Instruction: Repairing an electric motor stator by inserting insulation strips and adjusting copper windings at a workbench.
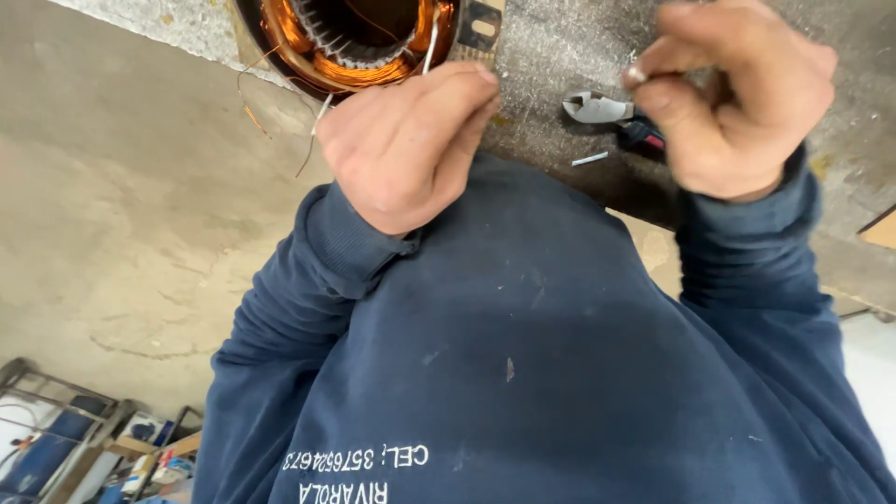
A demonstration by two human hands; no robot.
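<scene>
a thin pale wire (430, 49) rises from the left hand's (411, 140) pinch to the copper-wound stator (350, 42) just above. the right hand (737, 93) nips a small white sleeve piece (637, 73) between its fingertips.

Soft, even daylight, no hard shadows; slight motion blur on the right hand (737, 98), bright glare bottom right corner.

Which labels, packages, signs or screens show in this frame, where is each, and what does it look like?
Printed lettering: white characters on the front of the person's dark blue sweatshirt, bottom centre, upside down in this view.
Possible packages: small blue, white and orange shapes on the floor at lower left, too blurred to identify.
No signs or screens in view.
</scene>
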